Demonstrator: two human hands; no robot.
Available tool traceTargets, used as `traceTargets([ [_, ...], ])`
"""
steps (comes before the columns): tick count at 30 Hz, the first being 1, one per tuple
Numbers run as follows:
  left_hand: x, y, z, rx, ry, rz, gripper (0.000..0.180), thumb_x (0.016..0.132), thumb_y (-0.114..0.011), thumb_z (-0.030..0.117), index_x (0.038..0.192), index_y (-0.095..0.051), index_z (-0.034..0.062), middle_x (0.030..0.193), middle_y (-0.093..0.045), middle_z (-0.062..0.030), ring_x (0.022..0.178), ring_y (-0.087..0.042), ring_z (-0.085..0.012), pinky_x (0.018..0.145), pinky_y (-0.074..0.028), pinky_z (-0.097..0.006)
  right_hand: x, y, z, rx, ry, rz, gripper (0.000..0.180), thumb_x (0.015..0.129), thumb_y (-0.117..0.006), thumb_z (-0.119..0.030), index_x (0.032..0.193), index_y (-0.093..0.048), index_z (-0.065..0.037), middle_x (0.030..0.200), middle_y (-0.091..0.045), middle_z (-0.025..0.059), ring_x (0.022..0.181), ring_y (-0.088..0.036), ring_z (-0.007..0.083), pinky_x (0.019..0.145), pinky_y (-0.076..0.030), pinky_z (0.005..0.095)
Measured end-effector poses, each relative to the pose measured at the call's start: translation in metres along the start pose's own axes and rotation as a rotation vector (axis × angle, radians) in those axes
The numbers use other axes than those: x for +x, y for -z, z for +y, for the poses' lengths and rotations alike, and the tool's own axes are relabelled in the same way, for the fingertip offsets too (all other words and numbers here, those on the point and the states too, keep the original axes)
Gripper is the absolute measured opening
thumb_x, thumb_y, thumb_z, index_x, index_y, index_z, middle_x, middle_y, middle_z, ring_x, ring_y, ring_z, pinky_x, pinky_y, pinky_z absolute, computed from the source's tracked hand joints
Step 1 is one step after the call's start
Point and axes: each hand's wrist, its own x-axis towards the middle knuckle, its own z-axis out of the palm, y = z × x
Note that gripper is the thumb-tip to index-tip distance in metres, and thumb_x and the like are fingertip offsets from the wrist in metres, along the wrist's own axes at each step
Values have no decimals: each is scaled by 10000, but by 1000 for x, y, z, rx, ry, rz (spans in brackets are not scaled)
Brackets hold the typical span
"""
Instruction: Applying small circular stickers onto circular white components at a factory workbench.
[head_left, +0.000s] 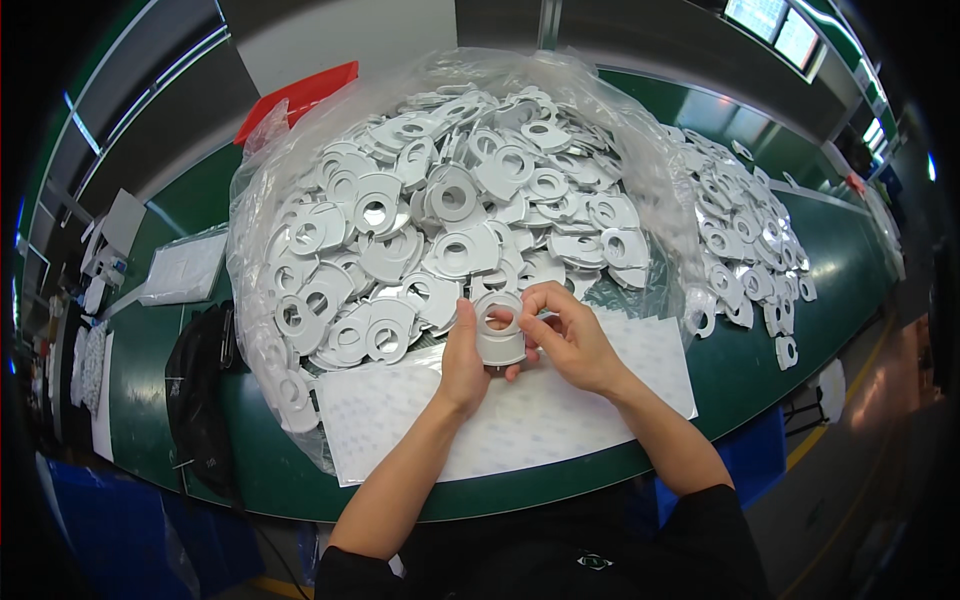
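Over the near middle of the table, my left hand (pixel 464 366) grips a white flat part with a round hole (pixel 501 346) by its left side, thumb along the edge. The fingers of my right hand (pixel 572 338) are bent around its right side, with thumb and forefinger pinched at the rim by the hole. Whether a smaller piece sits between those fingertips cannot be made out. Beneath both hands lies a white sheet (pixel 400 430) with faint bluish marks. Just beyond it, a large heap of similar white holed parts (pixel 452 250) rests on a clear plastic bag (pixel 655 185).
More white parts (pixel 740 225) are spread on the green table (pixel 845 265) at the right. A red bin (pixel 300 98) stands at the back left. On the left lie a black bag-like item (pixel 200 390) and a white packet (pixel 185 268). Blue bins (pixel 110 520) sit below the table edge.
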Motion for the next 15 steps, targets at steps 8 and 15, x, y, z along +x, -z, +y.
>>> traceTargets([
  [8, 0, 0, 0, -25, 5, 2, 687, 954, -122, 580, 990, -511, 15, 827, -626, -134, 642, -617, -175, 458, -437, -233, 0, 0, 2, 2, -4, 4, 99, 912, -556, -104, 888, -518, -16, 1026, -459, 49, 635, -518, 81, 591, -453, 210],
  [15, 0, 1, -1, -77, 20, -6, 645, 951, -158, 583, 972, -494, 33, 839, -621, -135, 655, -620, -179, 459, -430, -238, 0, -2, 2, -47, 20, 20, 84, 903, -557, -87, 886, -526, -10, 1035, -464, 61, 618, -530, 84, 570, -461, 207],
])
